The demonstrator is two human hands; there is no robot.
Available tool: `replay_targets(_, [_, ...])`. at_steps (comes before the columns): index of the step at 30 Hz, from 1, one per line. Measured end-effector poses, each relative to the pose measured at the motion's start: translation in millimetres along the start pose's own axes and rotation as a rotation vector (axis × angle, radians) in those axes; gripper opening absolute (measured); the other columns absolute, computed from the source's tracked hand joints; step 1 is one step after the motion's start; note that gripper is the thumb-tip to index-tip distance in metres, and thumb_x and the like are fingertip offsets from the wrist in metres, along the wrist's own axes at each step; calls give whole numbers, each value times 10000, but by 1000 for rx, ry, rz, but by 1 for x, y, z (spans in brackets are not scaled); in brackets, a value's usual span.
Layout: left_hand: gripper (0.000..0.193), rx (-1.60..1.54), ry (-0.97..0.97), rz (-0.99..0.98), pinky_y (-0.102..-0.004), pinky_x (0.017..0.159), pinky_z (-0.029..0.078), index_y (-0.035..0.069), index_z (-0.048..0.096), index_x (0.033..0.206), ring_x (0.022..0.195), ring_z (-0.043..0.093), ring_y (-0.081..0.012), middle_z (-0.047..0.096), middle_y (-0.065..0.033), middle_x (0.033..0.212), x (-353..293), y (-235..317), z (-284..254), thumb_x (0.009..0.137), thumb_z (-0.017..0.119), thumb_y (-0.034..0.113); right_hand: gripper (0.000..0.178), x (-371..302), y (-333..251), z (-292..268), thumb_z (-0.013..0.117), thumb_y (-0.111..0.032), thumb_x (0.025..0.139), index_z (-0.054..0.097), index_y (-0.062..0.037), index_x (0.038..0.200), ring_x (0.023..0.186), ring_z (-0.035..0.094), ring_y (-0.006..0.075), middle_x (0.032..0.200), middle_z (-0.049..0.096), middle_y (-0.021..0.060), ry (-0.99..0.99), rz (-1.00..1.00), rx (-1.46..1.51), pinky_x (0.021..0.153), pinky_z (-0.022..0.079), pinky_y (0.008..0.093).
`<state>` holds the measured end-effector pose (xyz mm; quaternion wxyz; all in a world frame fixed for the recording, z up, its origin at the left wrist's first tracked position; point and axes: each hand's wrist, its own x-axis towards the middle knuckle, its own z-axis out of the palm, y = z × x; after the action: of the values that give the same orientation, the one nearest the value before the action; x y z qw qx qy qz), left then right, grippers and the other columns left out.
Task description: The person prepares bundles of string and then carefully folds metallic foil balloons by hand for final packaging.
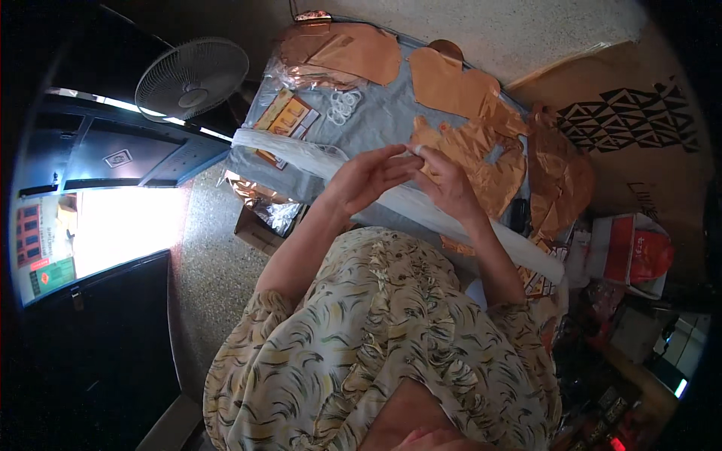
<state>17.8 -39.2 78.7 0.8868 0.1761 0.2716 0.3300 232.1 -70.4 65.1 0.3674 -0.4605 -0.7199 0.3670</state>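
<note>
My left hand (371, 179) and my right hand (451, 183) meet at the fingertips above the near edge of the table. The left hand's fingers stretch loosely toward the right, palm partly showing. On the right, the fingers bend inward in a pinch, with a small pale spot at their tips that is too small to name. Beneath both hands lies a long white translucent plastic roll (444, 218), running from the table's left side toward the lower right. Crumpled copper-coloured foil (489, 169) sits just beyond the right hand.
Flat copper foil pieces (361, 52) lie along the table's far side. White rings (344, 107) and a printed yellow-brown card (288, 119) rest on the grey cloth (383, 105). A fan (193, 79) stands at left; an open carton (259, 229) sits below the table. Cardboard (624, 128) leans at right.
</note>
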Motion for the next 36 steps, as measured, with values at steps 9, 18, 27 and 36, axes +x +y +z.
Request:
replay_targets(9, [290, 897, -126, 316, -285, 917, 505, -18, 612, 1295, 1069, 630, -140, 662, -97, 1210, -15, -3, -11, 1019, 551, 44, 204, -7, -8, 2, 632, -134, 992, 715, 37, 1066, 860, 660, 104, 930, 730, 60, -248, 331, 567, 803, 545, 282])
replay_targets(18, [175, 851, -222, 55, -286, 849, 509, -16, 648, 1149, 936, 619, -101, 674, -40, 983, -19, 3, -28, 982, 624, 31, 266, -8, 3, 0, 674, -183, 969, 719, 49, 1091, 903, 706, 162, 1023, 750, 147, -486, 462, 888, 838, 564, 309])
replay_targets(27, [96, 1175, -367, 407, -318, 812, 461, 25, 534, 1011, 915, 569, -159, 570, -59, 975, -7, -9, -22, 997, 609, 84, 282, -11, 13, -9, 682, -195, 966, 709, 55, 1094, 853, 720, 173, 996, 747, 155, -509, 516, 928, 768, 606, 312])
replay_targets(36, [85, 1378, -406, 462, -353, 819, 473, 14, 526, 1004, 928, 591, -240, 578, -92, 1001, 68, 31, -81, 970, 597, 45, 354, 1, 95, 12, 638, -183, 986, 594, 55, 1245, 946, 707, 250, 1116, 679, 158, 365, 580, 998, 844, 609, 389])
